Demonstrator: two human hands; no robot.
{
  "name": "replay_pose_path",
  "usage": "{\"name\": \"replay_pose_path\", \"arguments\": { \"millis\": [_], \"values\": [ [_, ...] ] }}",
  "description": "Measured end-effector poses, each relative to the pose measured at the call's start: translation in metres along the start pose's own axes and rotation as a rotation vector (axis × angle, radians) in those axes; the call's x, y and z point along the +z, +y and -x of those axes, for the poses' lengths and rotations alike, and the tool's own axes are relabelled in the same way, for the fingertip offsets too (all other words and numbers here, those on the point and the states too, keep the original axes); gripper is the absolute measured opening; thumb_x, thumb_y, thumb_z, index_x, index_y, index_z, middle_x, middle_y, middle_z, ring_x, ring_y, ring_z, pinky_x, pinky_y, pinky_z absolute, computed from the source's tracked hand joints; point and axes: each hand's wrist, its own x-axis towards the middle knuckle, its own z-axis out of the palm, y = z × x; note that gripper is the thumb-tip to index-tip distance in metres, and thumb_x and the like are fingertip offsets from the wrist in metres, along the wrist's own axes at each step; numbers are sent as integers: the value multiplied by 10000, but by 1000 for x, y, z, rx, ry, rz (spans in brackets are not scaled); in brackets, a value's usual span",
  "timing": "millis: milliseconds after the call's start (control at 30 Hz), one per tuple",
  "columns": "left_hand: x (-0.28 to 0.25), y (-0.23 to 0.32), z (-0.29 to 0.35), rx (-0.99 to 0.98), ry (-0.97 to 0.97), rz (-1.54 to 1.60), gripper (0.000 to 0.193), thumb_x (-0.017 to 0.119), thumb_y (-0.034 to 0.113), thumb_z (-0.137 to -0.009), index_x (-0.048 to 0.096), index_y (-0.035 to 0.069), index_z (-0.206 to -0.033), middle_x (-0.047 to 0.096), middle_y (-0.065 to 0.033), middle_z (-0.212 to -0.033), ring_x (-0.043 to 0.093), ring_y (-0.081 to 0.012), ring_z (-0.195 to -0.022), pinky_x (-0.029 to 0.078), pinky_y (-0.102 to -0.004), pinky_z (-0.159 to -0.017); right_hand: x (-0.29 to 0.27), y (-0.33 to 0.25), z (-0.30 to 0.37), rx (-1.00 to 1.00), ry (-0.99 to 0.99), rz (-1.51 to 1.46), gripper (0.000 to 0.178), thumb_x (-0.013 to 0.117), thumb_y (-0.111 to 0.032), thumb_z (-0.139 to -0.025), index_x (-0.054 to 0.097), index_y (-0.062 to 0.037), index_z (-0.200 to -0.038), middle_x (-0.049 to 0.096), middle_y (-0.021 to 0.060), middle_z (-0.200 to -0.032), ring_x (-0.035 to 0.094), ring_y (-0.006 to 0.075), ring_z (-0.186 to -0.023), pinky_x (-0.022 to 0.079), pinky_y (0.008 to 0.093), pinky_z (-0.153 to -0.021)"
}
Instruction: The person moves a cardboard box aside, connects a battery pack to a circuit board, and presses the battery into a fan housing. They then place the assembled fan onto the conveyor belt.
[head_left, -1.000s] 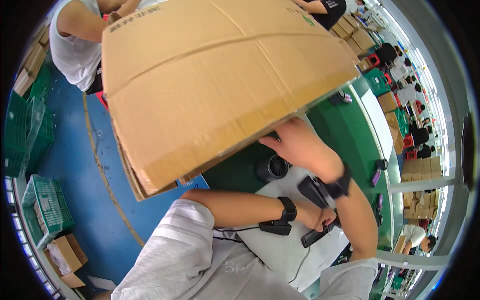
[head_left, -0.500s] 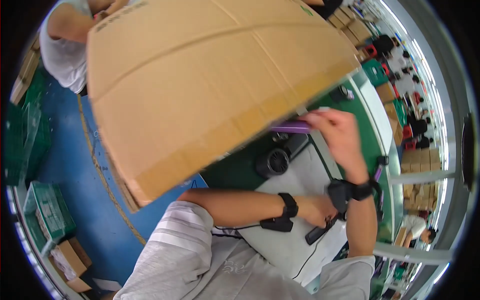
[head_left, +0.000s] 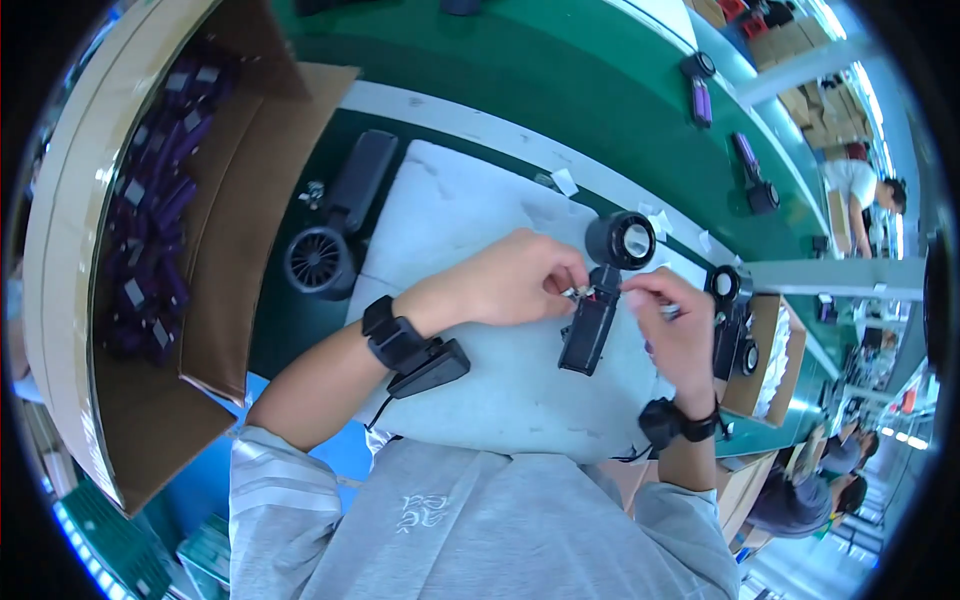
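A black handheld fan (head_left: 590, 335) lies on a white foam pad (head_left: 500, 390), its round head away from me and its handle pointing toward me. Thin wires with small pale ends (head_left: 576, 293) show at the fan's neck. My left hand (head_left: 515, 280) pinches these wires from the left side. On the other side, my right hand (head_left: 678, 325) is closed, thumb and forefinger tips beside the neck. A small shiny bit shows among its curled fingers, too small to name.
At left stands an open cardboard box (head_left: 225, 230) with many purple parts (head_left: 150, 225). Another black fan (head_left: 320, 262) lies beside the pad. More fans (head_left: 725, 285) and a small carton (head_left: 790, 360) are at right. Purple-handled fans (head_left: 700, 100) lie on the green surface (head_left: 560, 80).
The view has turned, and the large box now appears at left. My right hand has left the purple part by the box. Both hands are now at the black fan on the pad.
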Motion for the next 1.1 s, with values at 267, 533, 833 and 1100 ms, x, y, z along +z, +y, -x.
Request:
{"name": "replay_pose_path", "arguments": {
  "millis": [267, 533, 833, 1100],
  "values": [
    [0, 8, 3, -151, -16, 116, 252, 710, 25, -786, 668, 40, -1033, 691, -73, -856, 627, -135, -712, 512, -265, -685, 43, 28, 3, -349, 159, 165, 148, 738, 8, -752, 685, -15, -888, 614, 54, -722, 548, 122, -568, 415, 254, -504],
    [0, 5, 2, 126, 64, -180, 319, 693, -58, -727, 692, 57, -1025, 656, -83, -898, 616, -150, -721, 505, -273, -645, 45, 33, -4, -505, 138, 278, 112, 744, -14, -685, 672, -28, -769, 603, 75, -714, 572, 221, -587, 450, 313, -517],
    [11, 13, 2, 88, 74, 31, 280, 670, -117, -699, 697, 58, -916, 593, -83, -999, 627, -201, -821, 512, -302, -650, 49, 35, 0, -518, 185, 327, 112, 731, -3, -659, 650, -40, -725, 589, 73, -731, 585, 257, -636, 470, 341, -537],
    [6, 8, 1, 94, -15, -96, 210, 720, -74, -707, 679, 39, -879, 602, -68, -961, 618, -174, -796, 518, -273, -689, 40, 36, 7, -475, 156, 111, 159, 712, 31, -684, 701, -31, -830, 598, 76, -762, 584, 200, -611, 459, 299, -519]
  ]
}}
